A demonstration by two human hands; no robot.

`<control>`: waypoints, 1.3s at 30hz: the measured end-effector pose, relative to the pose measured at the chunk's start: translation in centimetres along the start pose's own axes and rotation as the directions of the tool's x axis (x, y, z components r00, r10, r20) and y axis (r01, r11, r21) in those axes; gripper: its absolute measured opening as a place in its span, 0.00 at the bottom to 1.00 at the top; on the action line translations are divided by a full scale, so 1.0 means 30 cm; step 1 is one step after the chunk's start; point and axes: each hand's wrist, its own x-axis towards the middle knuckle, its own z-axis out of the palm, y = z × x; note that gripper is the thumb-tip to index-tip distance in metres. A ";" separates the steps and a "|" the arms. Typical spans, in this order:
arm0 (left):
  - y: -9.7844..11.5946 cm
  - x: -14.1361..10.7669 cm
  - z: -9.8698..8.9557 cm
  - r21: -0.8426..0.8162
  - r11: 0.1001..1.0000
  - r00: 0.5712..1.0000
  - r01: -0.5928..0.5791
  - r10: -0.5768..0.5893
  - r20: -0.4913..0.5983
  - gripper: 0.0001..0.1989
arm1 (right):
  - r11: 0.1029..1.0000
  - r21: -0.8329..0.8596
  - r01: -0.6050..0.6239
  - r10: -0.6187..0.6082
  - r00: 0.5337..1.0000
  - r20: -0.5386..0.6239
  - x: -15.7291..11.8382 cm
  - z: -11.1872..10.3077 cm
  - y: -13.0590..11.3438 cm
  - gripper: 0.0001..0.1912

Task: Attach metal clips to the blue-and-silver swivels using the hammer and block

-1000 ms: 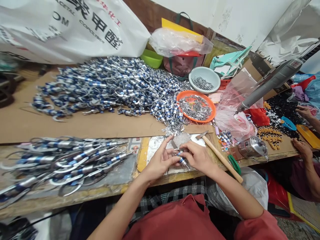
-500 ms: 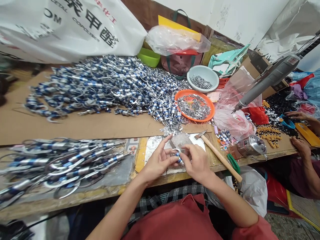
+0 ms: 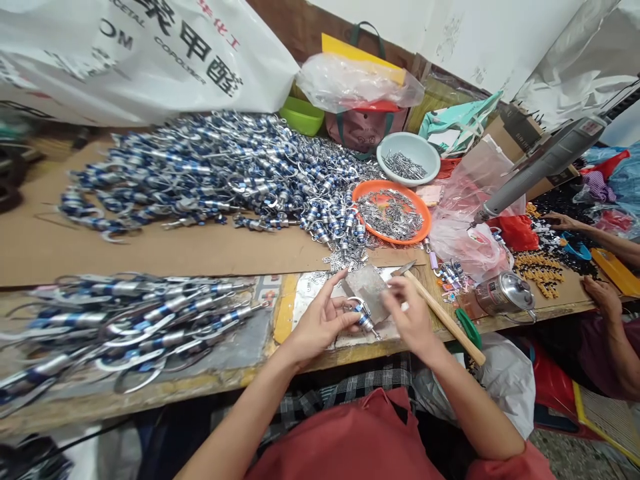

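My left hand (image 3: pixel 323 320) pinches a small silver-and-blue metal piece (image 3: pixel 367 321) with a ring at its top, held over the front of the bench. Just right of it, my right hand (image 3: pixel 413 315) is raised with its fingers apart and nothing in them. Behind both hands lies a grey metal block (image 3: pixel 367 288) on a white sheet (image 3: pixel 305 293). A hammer (image 3: pixel 445 317) with a wooden handle rests to the right of my right hand, its head partly hidden behind my fingers.
Silver-and-blue pieces form a large heap (image 3: pixel 225 167) behind and a row (image 3: pixel 145 320) at left. An orange tray (image 3: pixel 427 220) and a pale bowl (image 3: pixel 434 167) hold metal parts. A grey power screwdriver (image 3: pixel 545 163) hangs at right, beyond a metal cup (image 3: pixel 510 293). Another person's hands (image 3: pixel 603 297) are far right.
My right hand has let go of the metal piece and moved right, its fingers opening. More of the piece shows in my left hand. The other person's far hand has moved left.
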 end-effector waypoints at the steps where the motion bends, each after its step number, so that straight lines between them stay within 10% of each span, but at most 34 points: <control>1: 0.000 0.000 0.000 0.005 1.000 1.000 0.005 -0.005 -0.009 0.47 | 0.999 -0.026 -0.019 0.016 0.995 -0.096 -0.006 -0.025 0.044 0.11; 8: 0.000 0.004 -0.006 0.040 0.999 1.000 0.009 -0.008 -0.017 0.46 | 0.839 -0.518 -0.169 0.271 0.954 0.128 -0.050 -0.148 0.251 0.12; 12: 0.001 0.004 -0.003 0.034 0.999 1.000 0.010 -0.010 -0.017 0.47 | 0.940 -0.341 0.004 0.029 0.995 0.091 -0.092 -0.168 0.150 0.16; 20: -0.011 0.006 -0.003 0.003 1.000 1.000 -0.010 0.010 -0.017 0.47 | 0.900 -0.235 0.367 -0.369 0.929 0.038 -0.150 -0.189 0.006 0.31; 24: -0.018 0.008 -0.006 -0.008 1.000 1.000 -0.025 0.024 -0.019 0.48 | 0.873 -0.335 0.355 -0.293 0.930 0.222 -0.156 -0.165 0.016 0.33; 31: -0.019 0.007 -0.004 -0.006 0.999 0.999 -0.036 0.036 -0.036 0.46 | 0.940 -0.245 0.237 -0.206 0.968 0.145 -0.199 -0.146 0.055 0.26; 39: -0.033 0.006 -0.022 0.293 0.949 0.989 -0.118 0.138 -0.049 0.09 | 0.948 -0.269 -0.169 0.181 0.983 0.018 -0.099 -0.181 0.322 0.19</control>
